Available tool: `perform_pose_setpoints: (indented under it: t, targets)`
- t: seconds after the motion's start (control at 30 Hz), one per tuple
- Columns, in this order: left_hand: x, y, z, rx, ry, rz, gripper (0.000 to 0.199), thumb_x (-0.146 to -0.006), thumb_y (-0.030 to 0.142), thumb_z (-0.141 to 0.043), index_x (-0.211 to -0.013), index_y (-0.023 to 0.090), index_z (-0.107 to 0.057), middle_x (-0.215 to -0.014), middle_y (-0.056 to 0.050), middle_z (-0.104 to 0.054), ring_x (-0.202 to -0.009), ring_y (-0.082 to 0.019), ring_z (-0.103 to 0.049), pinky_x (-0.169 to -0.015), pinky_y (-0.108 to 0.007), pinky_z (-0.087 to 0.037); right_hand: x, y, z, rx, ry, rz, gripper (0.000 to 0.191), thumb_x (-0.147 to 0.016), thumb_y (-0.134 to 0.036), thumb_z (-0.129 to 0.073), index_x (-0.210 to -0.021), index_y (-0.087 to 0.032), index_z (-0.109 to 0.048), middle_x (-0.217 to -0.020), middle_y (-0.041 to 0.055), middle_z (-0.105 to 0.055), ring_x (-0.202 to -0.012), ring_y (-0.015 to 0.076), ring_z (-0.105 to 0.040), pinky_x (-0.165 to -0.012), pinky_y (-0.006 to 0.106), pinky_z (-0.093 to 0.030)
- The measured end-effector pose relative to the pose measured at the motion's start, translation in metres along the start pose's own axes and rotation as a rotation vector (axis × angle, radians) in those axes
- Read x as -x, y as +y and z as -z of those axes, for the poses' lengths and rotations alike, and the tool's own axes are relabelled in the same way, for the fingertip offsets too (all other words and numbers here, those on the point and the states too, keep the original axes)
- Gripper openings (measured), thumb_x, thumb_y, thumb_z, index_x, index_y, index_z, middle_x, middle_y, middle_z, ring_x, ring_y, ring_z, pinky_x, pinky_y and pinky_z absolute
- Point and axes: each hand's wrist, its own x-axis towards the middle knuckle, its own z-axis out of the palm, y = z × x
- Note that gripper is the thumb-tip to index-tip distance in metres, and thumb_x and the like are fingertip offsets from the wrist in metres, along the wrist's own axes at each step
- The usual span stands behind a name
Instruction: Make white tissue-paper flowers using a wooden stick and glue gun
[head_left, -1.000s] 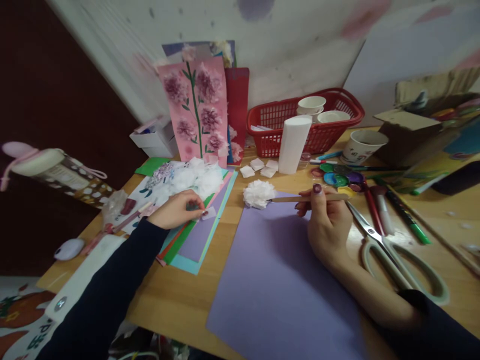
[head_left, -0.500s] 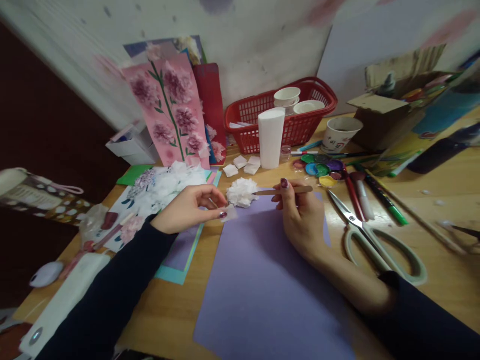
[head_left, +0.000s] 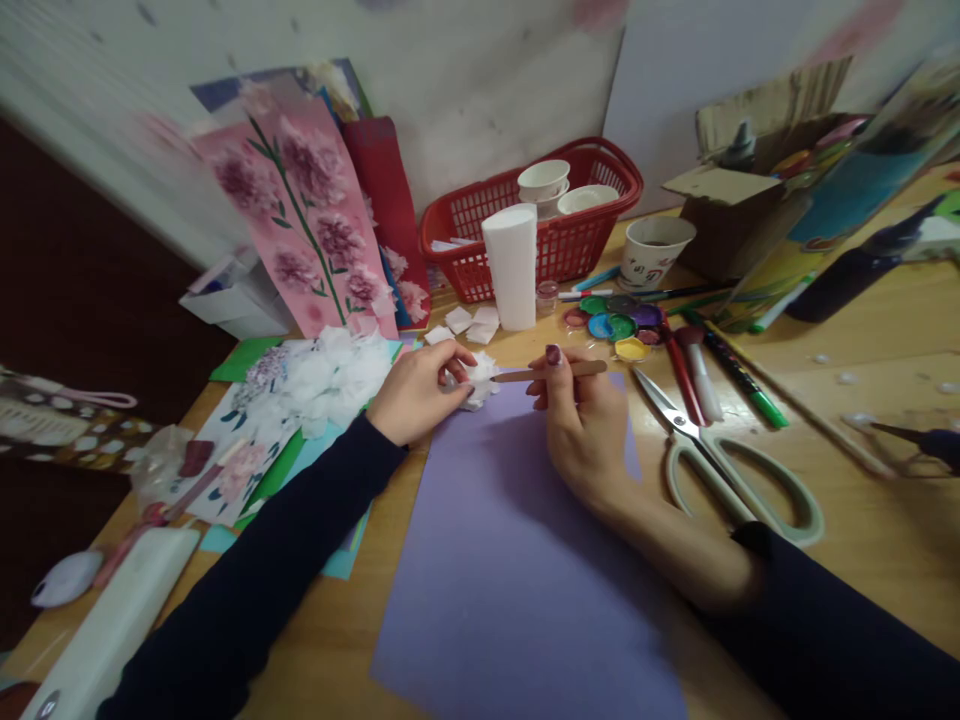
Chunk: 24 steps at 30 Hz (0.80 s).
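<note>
A ruffled white paper flower (head_left: 484, 385) sits at the top edge of a purple sheet (head_left: 517, 540). My left hand (head_left: 424, 390) touches its left side, thumb and fingers curled together; whatever they pinch is too small to make out. My right hand (head_left: 585, 420) is closed around a brown stick (head_left: 555, 373), whose tip points left and meets the flower's right side. Small white paper squares (head_left: 482, 324) lie behind the flower, beside an upright white roll (head_left: 511, 268).
Scissors (head_left: 701, 445) lie right of my right hand, near brushes and paint pots (head_left: 621, 325). Behind stand a red basket (head_left: 577, 250) and a paper cup (head_left: 652, 260). At left are white tissue pieces (head_left: 330, 380) and a pink flower picture (head_left: 300, 200).
My left hand has moved right, bringing its fingertips onto the flower and covering part of it. The whole view has shifted slightly. My right hand still holds the stick.
</note>
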Motion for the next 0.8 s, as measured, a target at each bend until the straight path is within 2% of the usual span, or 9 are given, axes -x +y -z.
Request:
perform_pose_setpoints:
  t: [0.23,0.33,0.5,0.67,0.8]
  targets:
    - [-0.004,0.001,-0.001,-0.026,-0.006,-0.035,0.022,-0.074,0.016,-0.06,-0.096,0.018,-0.063,-0.078,0.0,-0.07,-0.074,-0.016,-0.06,-0.075,-0.031,-0.045,0.004,-0.003,0.0,0.05,-0.034,0.126,0.027,-0.097,-0.034,-0.041,-0.081,-0.02,-0.057,-0.061,-0.001,-0.062,-0.054,0.0123,-0.057,-0.056,0.027,-0.043]
    - [-0.006,-0.001,-0.002,-0.039,-0.003,-0.067,0.021,-0.074,0.016,-0.061,-0.095,0.017,-0.064,-0.078,0.0,-0.07,-0.078,-0.018,-0.06,-0.077,-0.032,-0.044,0.005,-0.004,0.0,0.031,-0.011,0.162,0.025,-0.097,-0.032,-0.041,-0.082,-0.02,-0.058,-0.062,-0.0009,-0.062,-0.054,0.0121,-0.057,-0.056,0.027,-0.044]
    - [-0.006,-0.004,-0.004,-0.034,-0.003,-0.073,0.022,-0.075,0.016,-0.062,-0.097,0.017,-0.063,-0.08,-0.001,-0.069,-0.083,-0.019,-0.06,-0.078,-0.033,-0.044,0.006,-0.005,0.002,0.019,0.024,0.184,0.028,-0.097,-0.034,-0.038,-0.08,-0.021,-0.057,-0.062,-0.0006,-0.061,-0.054,0.0122,-0.057,-0.056,0.027,-0.044]
    - [-0.007,-0.005,-0.001,-0.004,-0.017,-0.113,0.025,-0.075,0.014,-0.062,-0.099,0.017,-0.061,-0.082,-0.001,-0.069,-0.084,-0.019,-0.06,-0.081,-0.034,-0.044,0.004,-0.002,-0.002,0.098,-0.04,0.19,0.025,-0.096,-0.031,-0.041,-0.082,-0.02,-0.058,-0.064,0.0,-0.062,-0.056,0.0129,-0.058,-0.057,0.027,-0.044]
    - [0.001,-0.005,0.007,0.01,0.032,-0.174,0.034,-0.074,0.022,-0.068,-0.107,0.019,-0.059,-0.102,-0.004,-0.065,-0.097,-0.021,-0.058,-0.088,-0.035,-0.043,0.003,-0.001,-0.003,0.108,-0.06,0.201,0.024,-0.096,-0.031,-0.041,-0.084,-0.02,-0.058,-0.067,0.0009,-0.064,-0.057,0.013,-0.06,-0.057,0.026,-0.045]
